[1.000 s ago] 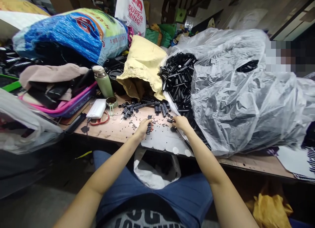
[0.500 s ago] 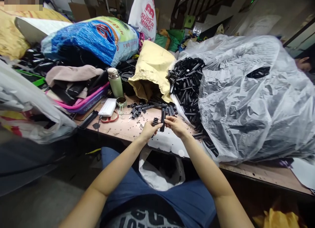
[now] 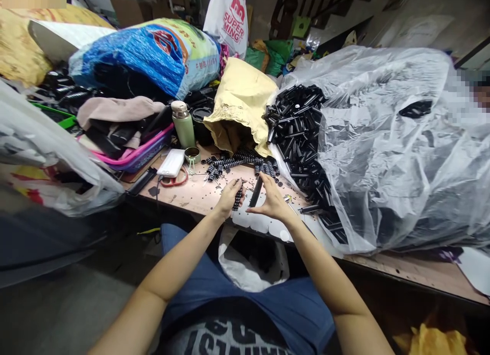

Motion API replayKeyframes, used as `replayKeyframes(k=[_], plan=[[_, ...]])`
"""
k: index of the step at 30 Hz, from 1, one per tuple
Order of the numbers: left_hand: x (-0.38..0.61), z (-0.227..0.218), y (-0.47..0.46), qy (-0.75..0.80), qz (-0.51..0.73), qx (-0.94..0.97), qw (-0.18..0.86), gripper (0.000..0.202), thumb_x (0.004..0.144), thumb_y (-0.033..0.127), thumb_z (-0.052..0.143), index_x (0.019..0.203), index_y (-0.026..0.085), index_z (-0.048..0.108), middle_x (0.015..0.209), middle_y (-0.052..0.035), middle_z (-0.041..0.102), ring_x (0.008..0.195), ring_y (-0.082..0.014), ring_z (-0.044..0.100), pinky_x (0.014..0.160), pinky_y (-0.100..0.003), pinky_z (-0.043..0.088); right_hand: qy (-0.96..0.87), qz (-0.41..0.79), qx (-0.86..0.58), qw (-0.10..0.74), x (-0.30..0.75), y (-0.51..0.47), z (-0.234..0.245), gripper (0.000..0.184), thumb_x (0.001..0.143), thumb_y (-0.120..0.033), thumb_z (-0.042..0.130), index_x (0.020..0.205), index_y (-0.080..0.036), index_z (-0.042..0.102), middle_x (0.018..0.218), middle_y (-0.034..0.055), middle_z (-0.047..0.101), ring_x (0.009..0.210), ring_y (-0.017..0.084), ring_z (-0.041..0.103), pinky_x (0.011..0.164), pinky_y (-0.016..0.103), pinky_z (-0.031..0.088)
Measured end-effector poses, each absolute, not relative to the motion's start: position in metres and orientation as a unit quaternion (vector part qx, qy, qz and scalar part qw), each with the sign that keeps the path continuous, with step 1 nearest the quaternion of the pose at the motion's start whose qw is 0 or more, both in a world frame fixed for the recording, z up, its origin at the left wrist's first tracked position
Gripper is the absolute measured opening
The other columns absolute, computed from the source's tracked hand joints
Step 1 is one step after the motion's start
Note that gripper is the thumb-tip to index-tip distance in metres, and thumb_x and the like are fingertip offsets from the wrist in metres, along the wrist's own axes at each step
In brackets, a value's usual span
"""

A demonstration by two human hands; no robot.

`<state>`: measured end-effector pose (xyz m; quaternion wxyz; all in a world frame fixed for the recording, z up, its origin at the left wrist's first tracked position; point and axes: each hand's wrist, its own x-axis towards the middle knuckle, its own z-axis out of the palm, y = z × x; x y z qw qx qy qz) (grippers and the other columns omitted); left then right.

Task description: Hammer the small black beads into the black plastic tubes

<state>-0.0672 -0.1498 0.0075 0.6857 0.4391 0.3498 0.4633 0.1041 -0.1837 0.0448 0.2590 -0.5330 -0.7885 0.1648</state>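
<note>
My left hand [image 3: 228, 196] is closed round a short black strip with pale dots [image 3: 238, 197], which juts out below the fingers. To its right, my right hand [image 3: 271, 197] has thumb and fingers spread along a slim black tube [image 3: 255, 192]. A fingertip meets the tube's upper end and the thumb its lower end, so it is held lengthwise, tilted. Beyond both hands lie several similar dotted black strips [image 3: 235, 161] at the mouth of a yellow sack [image 3: 239, 97].
A heap of black tubes [image 3: 296, 125] spills from a large clear plastic bag [image 3: 394, 166] on the right. At left stand a green flask [image 3: 184, 125], a white power bank [image 3: 171, 163], red-handled scissors [image 3: 174, 181] and a purple basket [image 3: 141, 153]. A white bag [image 3: 225, 263] hangs below the table edge.
The hands have moved slightly apart. My right hand has opened from a pinch on the tube's side to a wide hold along its length, and the tube now leans. The dotted strip points downward.
</note>
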Motion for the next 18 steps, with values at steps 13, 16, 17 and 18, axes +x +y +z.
replayKeyframes(k=[13, 16, 17, 18], plan=[[-0.046, -0.052, -0.174, 0.466, 0.243, 0.842, 0.122, 0.048, 0.090, 0.037, 0.054, 0.133, 0.018, 0.050, 0.111, -0.0147, 0.060, 0.107, -0.0300, 0.050, 0.091, -0.044, 0.039, -0.646, 0.197, -0.674, 0.299, 0.166, -0.258, -0.050, 0.101, 0.059, -0.060, 0.075, 0.140, -0.015, 0.036, 0.139, 0.0200, 0.037, 0.132, 0.034, 0.038, 0.108, 0.050, 0.038], [-0.068, -0.059, -0.178, 0.450, 0.248, 0.850, 0.117, 0.036, 0.090, 0.031, 0.052, 0.124, 0.018, 0.056, 0.111, -0.0132, 0.061, 0.105, -0.0284, 0.051, 0.090, -0.044, 0.040, -0.633, 0.174, -0.684, 0.318, 0.189, -0.268, -0.057, 0.095, 0.060, -0.060, 0.074, 0.138, -0.018, 0.039, 0.137, 0.0175, 0.041, 0.130, 0.033, 0.041, 0.105, 0.050, 0.041], [-0.074, -0.060, -0.179, 0.441, 0.255, 0.851, 0.127, 0.032, 0.091, 0.028, 0.052, 0.121, 0.019, 0.058, 0.110, -0.0124, 0.061, 0.105, -0.0273, 0.052, 0.091, -0.043, 0.041, -0.634, 0.169, -0.683, 0.320, 0.194, -0.269, -0.059, 0.094, 0.060, -0.060, 0.074, 0.137, -0.018, 0.040, 0.137, 0.0170, 0.041, 0.129, 0.033, 0.042, 0.104, 0.050, 0.042], [-0.079, -0.061, -0.179, 0.429, 0.265, 0.852, 0.142, 0.029, 0.091, 0.026, 0.051, 0.119, 0.019, 0.059, 0.109, -0.0116, 0.062, 0.105, -0.0261, 0.053, 0.091, -0.042, 0.042, -0.636, 0.164, -0.682, 0.321, 0.197, -0.268, -0.060, 0.094, 0.060, -0.060, 0.074, 0.137, -0.019, 0.040, 0.137, 0.0165, 0.042, 0.129, 0.033, 0.042, 0.103, 0.050, 0.043]])
